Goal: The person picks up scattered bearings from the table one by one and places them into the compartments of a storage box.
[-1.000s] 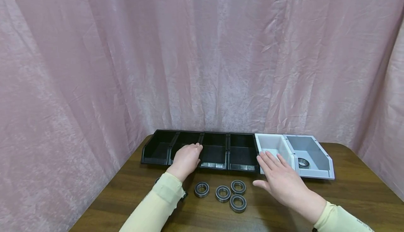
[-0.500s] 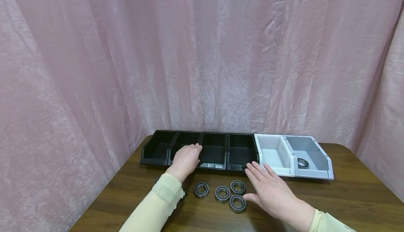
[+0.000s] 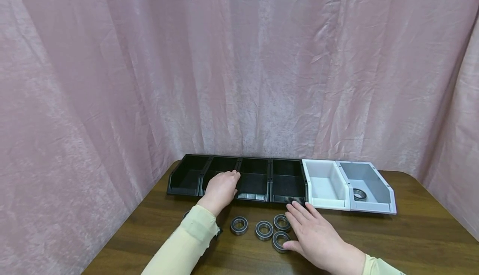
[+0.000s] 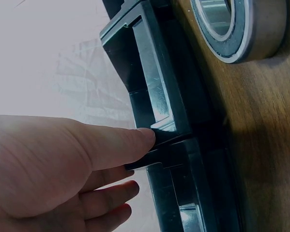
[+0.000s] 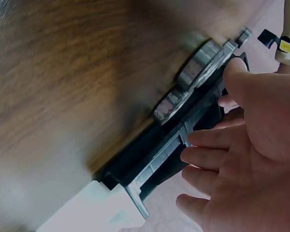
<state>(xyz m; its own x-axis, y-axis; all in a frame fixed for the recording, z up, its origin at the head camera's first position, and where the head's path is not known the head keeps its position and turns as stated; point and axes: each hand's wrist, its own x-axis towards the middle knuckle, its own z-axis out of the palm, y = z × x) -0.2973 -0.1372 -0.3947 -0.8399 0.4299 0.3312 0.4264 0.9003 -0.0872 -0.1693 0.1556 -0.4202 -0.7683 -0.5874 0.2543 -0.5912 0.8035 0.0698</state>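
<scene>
In the head view my left hand point(image 3: 220, 190) is at the divider between two black bins point(image 3: 254, 179). The left wrist view has its thumb point(image 4: 135, 142) against the bin's front corner, with the index fingertip behind the wall, pinching it. My right hand point(image 3: 314, 237) is spread, fingers fairly straight, palm down, over the right side of the loose ball bearings. Its thumb overlaps the front bearing point(image 3: 275, 243); a second bearing point(image 3: 276, 222) lies just behind and a third bearing point(image 3: 258, 231) to the left. Nothing shows in the right palm.
Another bearing point(image 3: 233, 227) lies nearer the left hand, and one more is mostly hidden behind the left sleeve point(image 3: 187, 233). A white bin point(image 3: 325, 203) and a grey bin point(image 3: 374, 206) continue the row rightward. Inside the grey one sits a bearing point(image 3: 360, 199). Pink curtain point(image 3: 239, 67) hangs behind.
My right hand has come left and toward me, from over the front of the white bin to beside the bearings. The left hand stays at the divider.
</scene>
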